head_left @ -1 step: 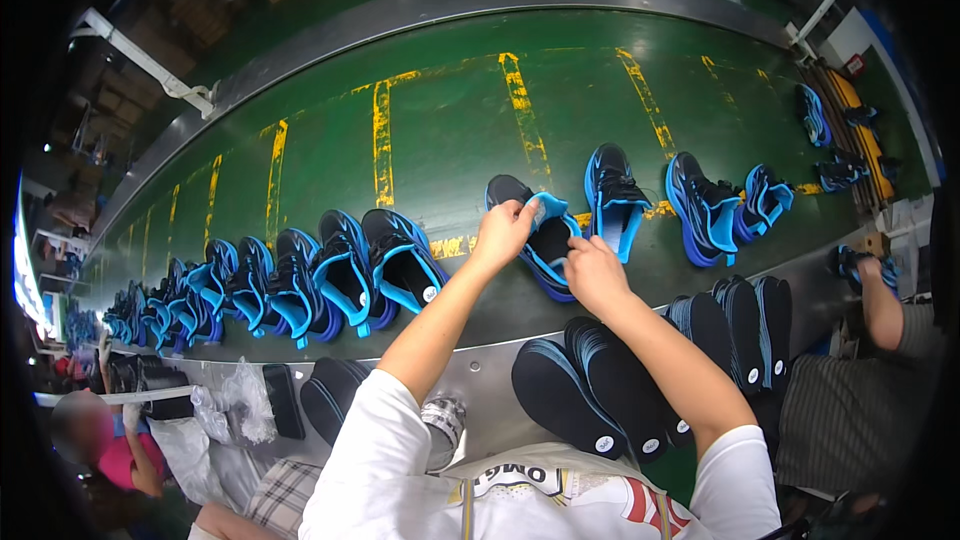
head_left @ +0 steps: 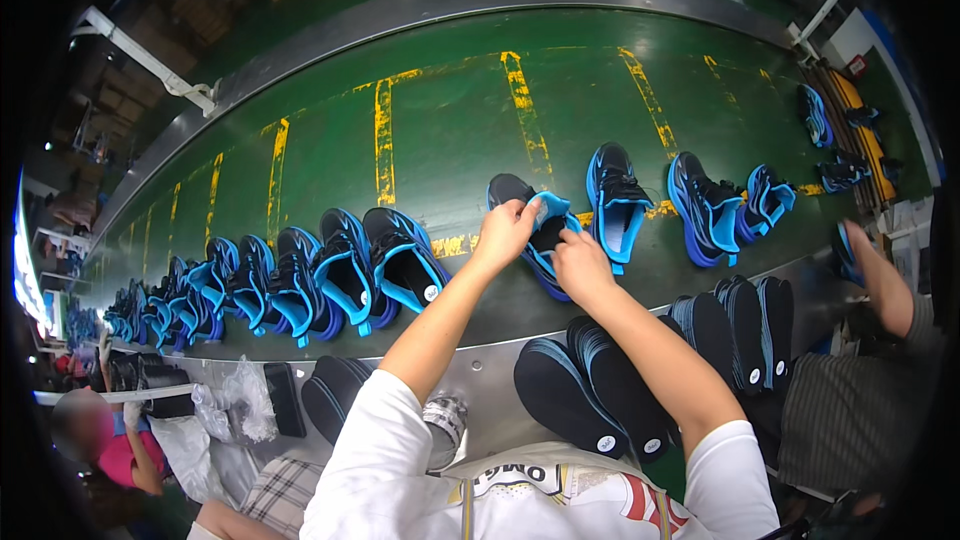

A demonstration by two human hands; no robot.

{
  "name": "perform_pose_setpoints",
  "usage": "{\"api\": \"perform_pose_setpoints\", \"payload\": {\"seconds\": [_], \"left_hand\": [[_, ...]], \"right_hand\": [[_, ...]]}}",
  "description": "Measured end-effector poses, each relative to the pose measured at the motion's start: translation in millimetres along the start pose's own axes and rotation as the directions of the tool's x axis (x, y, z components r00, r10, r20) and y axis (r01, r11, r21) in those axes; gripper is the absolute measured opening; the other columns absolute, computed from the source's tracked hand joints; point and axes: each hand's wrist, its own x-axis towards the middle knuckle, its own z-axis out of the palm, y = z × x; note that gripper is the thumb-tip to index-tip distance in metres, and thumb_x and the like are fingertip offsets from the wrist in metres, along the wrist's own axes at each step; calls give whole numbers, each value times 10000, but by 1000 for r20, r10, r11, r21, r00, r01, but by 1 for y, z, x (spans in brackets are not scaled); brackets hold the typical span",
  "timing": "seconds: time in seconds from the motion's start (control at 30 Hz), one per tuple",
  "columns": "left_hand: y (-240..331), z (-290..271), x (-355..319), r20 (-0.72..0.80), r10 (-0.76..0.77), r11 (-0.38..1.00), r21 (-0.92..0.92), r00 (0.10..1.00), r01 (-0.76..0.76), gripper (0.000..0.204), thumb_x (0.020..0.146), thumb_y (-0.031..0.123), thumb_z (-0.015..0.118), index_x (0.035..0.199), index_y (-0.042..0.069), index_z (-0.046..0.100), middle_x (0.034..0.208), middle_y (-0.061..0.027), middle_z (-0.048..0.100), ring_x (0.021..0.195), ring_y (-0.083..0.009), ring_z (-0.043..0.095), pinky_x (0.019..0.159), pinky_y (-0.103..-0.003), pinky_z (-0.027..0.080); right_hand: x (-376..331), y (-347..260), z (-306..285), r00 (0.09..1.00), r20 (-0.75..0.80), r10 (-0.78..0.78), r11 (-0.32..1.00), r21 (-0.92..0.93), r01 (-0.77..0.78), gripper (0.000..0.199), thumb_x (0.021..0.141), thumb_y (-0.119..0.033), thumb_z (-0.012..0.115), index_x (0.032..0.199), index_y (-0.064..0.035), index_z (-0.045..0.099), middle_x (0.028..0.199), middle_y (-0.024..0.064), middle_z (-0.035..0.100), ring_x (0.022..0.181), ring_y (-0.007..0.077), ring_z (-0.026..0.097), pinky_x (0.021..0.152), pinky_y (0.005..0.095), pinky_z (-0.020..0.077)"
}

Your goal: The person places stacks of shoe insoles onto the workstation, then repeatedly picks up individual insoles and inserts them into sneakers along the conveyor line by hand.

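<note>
A black and blue sneaker (head_left: 509, 186) sits on the green belt in front of me, its toe pointing away. My left hand (head_left: 506, 232) is closed on its left side, with the thumb on the light blue tongue, which is pulled up. Inside the shoe lies a black insole (head_left: 548, 237). My right hand (head_left: 582, 266) has its fingers curled at the heel opening, pinching the insole; the fingertips are partly hidden. Just right of it stands another sneaker (head_left: 617, 202) with a pale inside.
A row of sneakers (head_left: 345, 265) runs leftward along the belt (head_left: 450, 130); two more sneakers (head_left: 703, 210) stand to the right. Stacks of black insoles (head_left: 560, 395) lie on the metal ledge (head_left: 476, 366) near me. People sit at both sides; one co-worker's arm (head_left: 882, 280) reaches in at right.
My right hand has shifted slightly up and left, deeper into the shoe's opening. My left hand stays where it was. At far right, the co-worker's arm has moved up with a shoe.
</note>
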Motion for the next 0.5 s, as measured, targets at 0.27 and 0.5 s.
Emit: {"api": "perform_pose_setpoints", "payload": {"seconds": [0.27, 0.5], "left_hand": [[-25, -4, -3, 46, -15, 989, -148, 999, 22, 420, 845, 385, 482, 883, -19, 595, 579, -45, 511, 545, -95, 442, 498, -270, 368], [-14, 0, -5, 50, -23, 973, -228, 998, 34, 422, 838, 378, 501, 929, -25, 586, 617, -47, 536, 575, -90, 468, 507, -256, 375]], "right_hand": [[-2, -4, 3, 995, -84, -59, 993, 99, 68, 146, 745, -164, 574, 780, -23, 592, 1024, 174, 486, 923, 322, 498, 795, 385, 434], [19, -7, 12, 998, 57, 6, 989, 149, -15, 137, 747, -133, 561, 792, -4, 575, 998, 166, 463, 937, 325, 485, 799, 390, 421]]}}
